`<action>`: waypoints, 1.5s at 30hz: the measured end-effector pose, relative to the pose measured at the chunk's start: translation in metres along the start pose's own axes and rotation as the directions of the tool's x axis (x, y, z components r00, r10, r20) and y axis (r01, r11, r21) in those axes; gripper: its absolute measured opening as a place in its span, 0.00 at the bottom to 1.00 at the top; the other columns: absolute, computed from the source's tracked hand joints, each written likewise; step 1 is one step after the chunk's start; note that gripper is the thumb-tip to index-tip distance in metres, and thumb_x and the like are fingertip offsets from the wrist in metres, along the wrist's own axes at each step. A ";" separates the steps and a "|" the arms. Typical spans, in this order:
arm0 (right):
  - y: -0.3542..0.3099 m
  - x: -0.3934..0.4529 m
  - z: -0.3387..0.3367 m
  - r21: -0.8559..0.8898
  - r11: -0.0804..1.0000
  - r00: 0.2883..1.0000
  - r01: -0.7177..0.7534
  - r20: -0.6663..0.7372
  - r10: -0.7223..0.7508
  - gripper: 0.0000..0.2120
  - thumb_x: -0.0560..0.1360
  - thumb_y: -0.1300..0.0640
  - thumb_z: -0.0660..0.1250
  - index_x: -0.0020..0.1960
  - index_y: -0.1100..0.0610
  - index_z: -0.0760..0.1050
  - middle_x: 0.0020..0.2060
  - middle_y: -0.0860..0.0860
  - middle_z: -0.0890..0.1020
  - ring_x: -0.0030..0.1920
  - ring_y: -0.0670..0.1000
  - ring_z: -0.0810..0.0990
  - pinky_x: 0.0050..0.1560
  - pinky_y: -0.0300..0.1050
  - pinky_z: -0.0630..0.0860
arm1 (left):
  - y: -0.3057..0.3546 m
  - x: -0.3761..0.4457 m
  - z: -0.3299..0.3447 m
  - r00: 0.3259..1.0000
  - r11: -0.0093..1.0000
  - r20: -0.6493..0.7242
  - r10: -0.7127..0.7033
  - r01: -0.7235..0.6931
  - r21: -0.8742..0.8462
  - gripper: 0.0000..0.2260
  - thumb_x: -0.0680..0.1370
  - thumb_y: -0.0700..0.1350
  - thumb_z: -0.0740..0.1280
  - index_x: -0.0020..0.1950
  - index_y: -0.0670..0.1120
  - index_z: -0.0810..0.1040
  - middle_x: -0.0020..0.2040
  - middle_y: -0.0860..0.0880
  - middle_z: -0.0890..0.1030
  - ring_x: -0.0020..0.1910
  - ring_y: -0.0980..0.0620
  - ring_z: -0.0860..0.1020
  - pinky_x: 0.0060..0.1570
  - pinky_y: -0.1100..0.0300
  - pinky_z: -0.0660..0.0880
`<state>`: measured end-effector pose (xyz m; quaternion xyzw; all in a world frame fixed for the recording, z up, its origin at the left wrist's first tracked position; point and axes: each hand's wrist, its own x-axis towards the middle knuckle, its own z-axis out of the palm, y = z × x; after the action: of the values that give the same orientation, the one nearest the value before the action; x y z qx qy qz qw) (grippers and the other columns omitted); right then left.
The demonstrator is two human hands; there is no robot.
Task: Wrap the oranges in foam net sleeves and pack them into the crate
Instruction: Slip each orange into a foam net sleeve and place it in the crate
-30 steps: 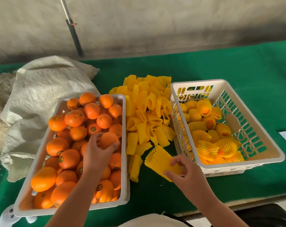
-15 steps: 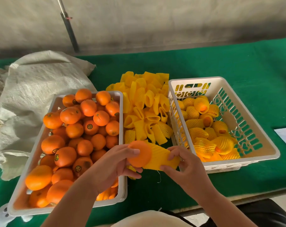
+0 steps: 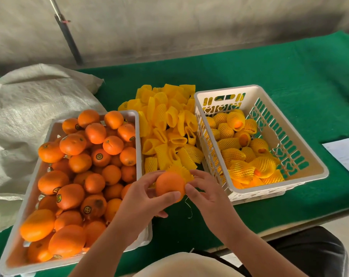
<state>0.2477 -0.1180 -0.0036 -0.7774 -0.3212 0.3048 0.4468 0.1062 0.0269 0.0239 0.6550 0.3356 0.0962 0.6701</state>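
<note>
My left hand grips a bare orange in front of me, between the two crates. A yellow foam net sleeve is bunched behind the orange, and my right hand pinches its edge at the orange's right side. The white crate on the left is heaped with loose oranges. The white slotted crate on the right holds several sleeved oranges. A pile of empty yellow sleeves lies between the crates.
Everything sits on a green cloth-covered table. A white woven sack lies at the left behind the orange crate. A sheet of paper rests at the right edge. A dark pole leans against the back wall.
My left hand lifted an orange out of the left crate and brought it to the sleeve held by my right hand. The sleeve now sits behind the orange, pulled at its edge.
</note>
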 end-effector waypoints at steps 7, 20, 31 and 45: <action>-0.002 0.003 0.000 0.054 0.998 0.999 -0.014 -0.045 0.017 0.08 0.82 0.42 0.64 0.51 0.42 0.79 0.67 0.33 0.72 0.67 0.34 0.69 0.60 0.33 0.69 | -0.004 -0.003 -0.003 0.991 0.998 0.133 -0.024 0.032 -0.058 0.30 0.63 0.62 0.82 0.64 0.64 0.81 0.58 0.60 0.82 0.55 0.49 0.85 0.40 0.56 0.83; -0.003 -0.016 0.013 -0.323 0.929 0.979 0.178 -0.035 -0.200 0.08 0.85 0.45 0.58 0.47 0.43 0.70 0.38 0.42 0.73 0.44 0.46 0.76 0.41 0.36 0.73 | -0.017 0.005 0.014 0.961 0.998 -0.274 -0.045 0.033 -0.046 0.24 0.63 0.66 0.78 0.56 0.66 0.76 0.55 0.57 0.82 0.46 0.53 0.86 0.35 0.59 0.83; -0.009 -0.012 0.002 -0.290 0.936 0.942 0.197 -0.209 -0.263 0.12 0.85 0.40 0.52 0.48 0.43 0.68 0.40 0.40 0.73 0.45 0.44 0.77 0.39 0.34 0.73 | -0.030 -0.004 0.024 0.986 0.920 -0.106 0.131 -0.081 0.383 0.32 0.68 0.65 0.76 0.70 0.62 0.72 0.65 0.64 0.72 0.60 0.53 0.78 0.47 0.51 0.85; -0.006 -0.016 0.008 -0.498 0.757 0.885 0.423 0.047 -0.463 0.10 0.86 0.49 0.56 0.51 0.49 0.73 0.46 0.43 0.75 0.45 0.43 0.71 0.43 0.36 0.73 | -0.033 0.004 0.027 0.934 0.973 -0.337 -0.116 0.038 -0.229 0.25 0.64 0.60 0.79 0.58 0.58 0.79 0.48 0.60 0.85 0.45 0.55 0.87 0.35 0.56 0.83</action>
<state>0.2305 -0.1237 0.0009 -0.7784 -0.5450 0.0668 0.3042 0.1145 0.0031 -0.0102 0.5362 0.4616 0.2202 0.6715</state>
